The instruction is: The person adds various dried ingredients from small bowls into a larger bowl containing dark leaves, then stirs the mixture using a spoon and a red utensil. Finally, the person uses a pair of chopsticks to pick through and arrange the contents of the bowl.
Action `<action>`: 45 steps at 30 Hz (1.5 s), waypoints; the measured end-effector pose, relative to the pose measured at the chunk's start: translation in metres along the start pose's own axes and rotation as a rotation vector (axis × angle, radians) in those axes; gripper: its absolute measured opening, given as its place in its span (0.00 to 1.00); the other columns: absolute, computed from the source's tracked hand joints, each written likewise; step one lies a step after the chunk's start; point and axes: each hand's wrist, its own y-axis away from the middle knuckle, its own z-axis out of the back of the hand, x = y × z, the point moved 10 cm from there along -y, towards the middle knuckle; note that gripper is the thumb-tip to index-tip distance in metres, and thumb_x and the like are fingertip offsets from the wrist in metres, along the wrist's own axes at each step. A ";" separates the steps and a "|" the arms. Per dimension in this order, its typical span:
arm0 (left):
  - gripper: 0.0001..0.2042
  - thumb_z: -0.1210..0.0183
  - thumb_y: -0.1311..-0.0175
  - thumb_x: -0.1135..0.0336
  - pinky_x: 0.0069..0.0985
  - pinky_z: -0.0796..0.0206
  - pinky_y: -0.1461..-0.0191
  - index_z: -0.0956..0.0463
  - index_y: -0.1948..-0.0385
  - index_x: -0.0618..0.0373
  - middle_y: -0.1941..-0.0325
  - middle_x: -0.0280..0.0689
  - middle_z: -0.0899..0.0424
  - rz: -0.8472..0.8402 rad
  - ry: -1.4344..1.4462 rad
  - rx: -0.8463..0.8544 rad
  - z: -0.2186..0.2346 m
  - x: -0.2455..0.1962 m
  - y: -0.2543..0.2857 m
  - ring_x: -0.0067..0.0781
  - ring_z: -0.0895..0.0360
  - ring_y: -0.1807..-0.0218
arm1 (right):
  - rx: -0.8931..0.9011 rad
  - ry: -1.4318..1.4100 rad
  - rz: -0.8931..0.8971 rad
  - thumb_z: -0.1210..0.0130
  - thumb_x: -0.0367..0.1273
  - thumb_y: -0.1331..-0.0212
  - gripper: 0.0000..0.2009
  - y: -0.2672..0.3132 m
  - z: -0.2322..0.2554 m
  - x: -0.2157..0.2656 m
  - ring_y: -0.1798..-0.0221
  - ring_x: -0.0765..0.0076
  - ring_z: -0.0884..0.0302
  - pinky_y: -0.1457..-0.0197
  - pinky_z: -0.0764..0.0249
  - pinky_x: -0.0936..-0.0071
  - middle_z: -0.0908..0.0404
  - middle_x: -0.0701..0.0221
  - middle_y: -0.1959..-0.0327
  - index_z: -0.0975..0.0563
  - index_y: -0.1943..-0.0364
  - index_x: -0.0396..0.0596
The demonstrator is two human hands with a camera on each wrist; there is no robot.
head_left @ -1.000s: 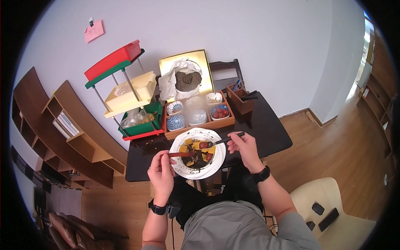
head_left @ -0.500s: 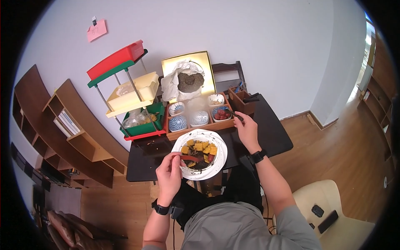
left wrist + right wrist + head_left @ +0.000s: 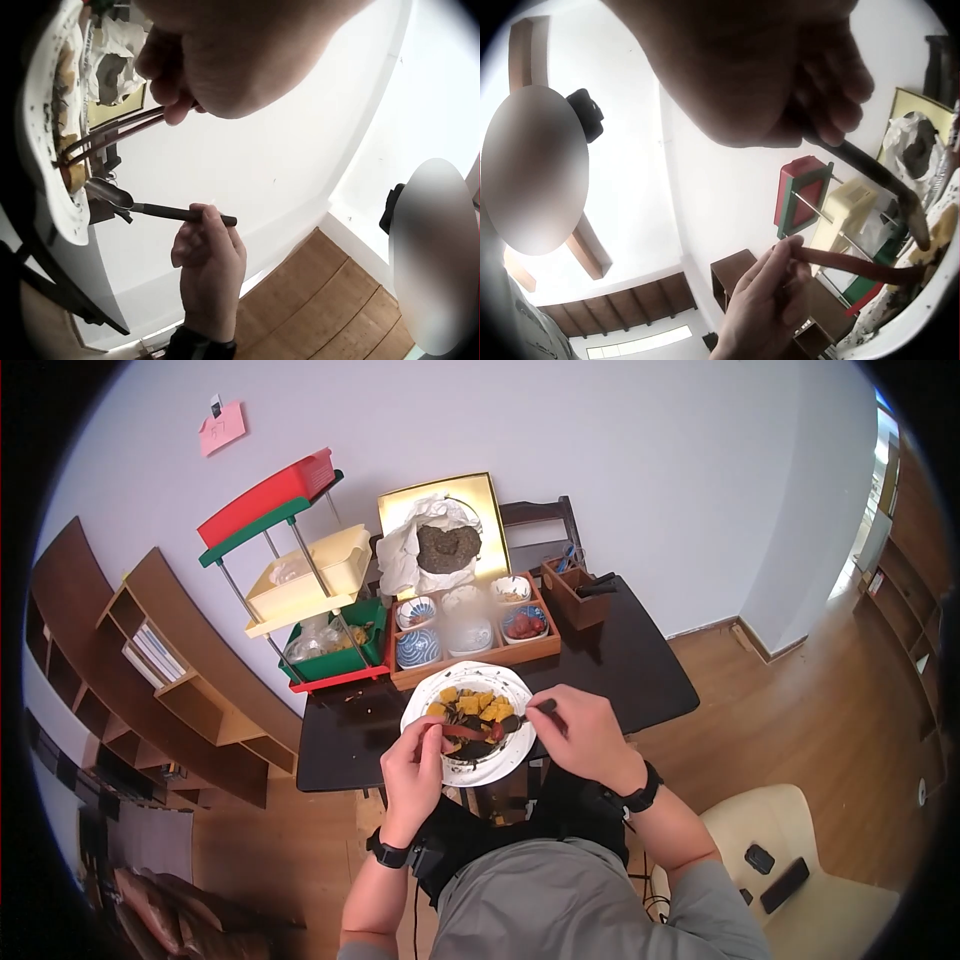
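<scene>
Left hand point(image 3: 410, 778) grips tongs point(image 3: 461, 731), right hand point(image 3: 590, 738) a spoon point(image 3: 148, 208); the white dish point(image 3: 416, 698) holds yellow chunks point(image 3: 468, 704) and red fruit point(image 3: 497, 731), a far cup point(image 3: 524, 639) more fruit.

Between the hands, the tongs point(image 3: 847, 264) and spoon point(image 3: 111, 193) are crowding the plate point(image 3: 415, 702). Beyond them, the tray point(image 3: 510, 658) is blocking a low path, with the rack point(image 3: 255, 532) standing ahead-left and the box point(image 3: 580, 605) ahead-right. Rightward, the table point(image 3: 650, 678) is apparently leaving room.
</scene>
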 end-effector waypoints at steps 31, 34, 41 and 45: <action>0.10 0.49 0.22 0.69 0.13 0.42 0.78 0.20 0.52 0.64 0.72 0.30 0.19 -0.023 -0.067 -0.023 0.021 -0.010 -0.003 0.09 0.33 0.80 | 0.063 -0.284 -0.399 0.41 0.33 0.34 0.11 0.016 -0.048 -0.075 0.76 0.70 0.22 0.69 0.28 0.71 0.18 0.62 0.76 0.19 0.63 0.36; 0.09 0.46 0.24 0.70 0.16 0.37 0.76 0.18 0.54 0.64 0.74 0.32 0.17 0.049 -0.048 -0.078 0.040 -0.013 0.000 0.12 0.28 0.79 | 0.058 -0.333 -0.392 0.41 0.33 0.34 0.11 0.018 -0.052 -0.077 0.75 0.73 0.22 0.69 0.29 0.73 0.18 0.65 0.77 0.19 0.61 0.37; 0.09 0.45 0.25 0.70 0.17 0.34 0.72 0.19 0.54 0.65 0.74 0.33 0.17 0.058 -0.160 -0.039 0.049 -0.019 0.009 0.15 0.25 0.75 | 0.108 -0.384 -0.453 0.41 0.34 0.32 0.11 0.020 -0.058 -0.075 0.75 0.80 0.23 0.69 0.29 0.77 0.18 0.69 0.77 0.18 0.59 0.37; 0.09 0.45 0.25 0.71 0.18 0.31 0.68 0.19 0.54 0.66 0.73 0.35 0.17 0.056 -0.187 -0.024 0.044 -0.016 0.008 0.18 0.23 0.72 | 0.121 -0.419 -0.477 0.41 0.34 0.32 0.11 0.022 -0.062 -0.075 0.74 0.80 0.22 0.69 0.28 0.77 0.17 0.69 0.76 0.18 0.58 0.37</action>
